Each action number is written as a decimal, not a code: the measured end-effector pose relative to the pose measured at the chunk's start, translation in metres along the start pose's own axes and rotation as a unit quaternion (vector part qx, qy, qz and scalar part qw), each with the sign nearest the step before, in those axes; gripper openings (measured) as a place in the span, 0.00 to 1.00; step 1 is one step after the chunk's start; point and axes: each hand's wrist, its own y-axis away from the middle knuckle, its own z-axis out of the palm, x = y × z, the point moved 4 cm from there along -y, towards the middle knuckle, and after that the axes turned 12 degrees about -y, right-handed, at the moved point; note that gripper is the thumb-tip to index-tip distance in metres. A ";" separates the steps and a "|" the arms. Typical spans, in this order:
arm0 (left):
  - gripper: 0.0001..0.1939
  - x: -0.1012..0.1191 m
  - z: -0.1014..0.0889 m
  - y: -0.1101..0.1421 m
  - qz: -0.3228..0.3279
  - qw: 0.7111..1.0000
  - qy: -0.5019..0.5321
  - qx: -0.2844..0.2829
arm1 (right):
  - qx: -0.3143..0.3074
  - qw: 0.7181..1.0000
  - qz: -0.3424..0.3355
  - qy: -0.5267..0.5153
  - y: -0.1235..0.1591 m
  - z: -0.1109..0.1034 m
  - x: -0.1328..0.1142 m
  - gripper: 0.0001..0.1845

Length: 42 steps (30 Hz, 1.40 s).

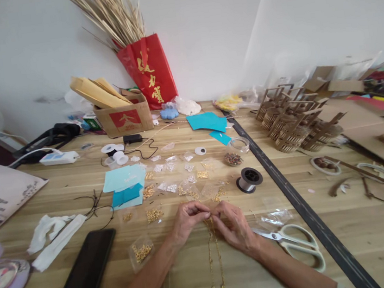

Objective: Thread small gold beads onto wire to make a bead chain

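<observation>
A thin gold beaded chain point(210, 258) hangs in two strands from my fingertips down toward the table's front edge. My left hand point(189, 219) pinches its upper end between thumb and forefinger. Fingers bent, my right hand point(233, 225) meets the left at the same spot and also grips the chain. Whatever small part lies between the fingertips is hidden. Just beyond my hands are small piles of gold beads point(154, 215) and clear bags of findings point(167, 187). White-handled scissors point(296, 239) lie right of my right wrist, and a spool of thin wire point(249, 180) stands behind them.
A black phone point(84, 274) and an open box of gold pieces point(142, 253) lie left of my forearm. Blue cards point(128, 195) sit farther back. Small woven baskets point(287, 120) crowd the right, past a dark strip point(280, 175). A red bag point(150, 72) leans on the wall.
</observation>
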 end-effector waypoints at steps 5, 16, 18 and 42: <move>0.10 -0.005 -0.001 -0.001 -0.005 1.000 0.016 -0.004 | 0.010 1.000 0.003 -0.027 -0.003 -0.002 -0.004 0.03; 0.08 -0.007 0.000 -0.002 -0.015 0.999 0.027 -0.008 | 0.007 0.998 0.018 -0.064 -0.002 -0.004 -0.003 0.05; 0.08 -0.007 0.000 -0.001 -0.012 1.000 0.026 -0.010 | 0.005 0.998 0.016 -0.067 -0.002 -0.003 -0.003 0.05; 0.08 -0.009 -0.001 0.000 -0.018 0.999 0.030 -0.010 | 0.004 0.998 0.019 -0.061 -0.001 -0.002 0.000 0.04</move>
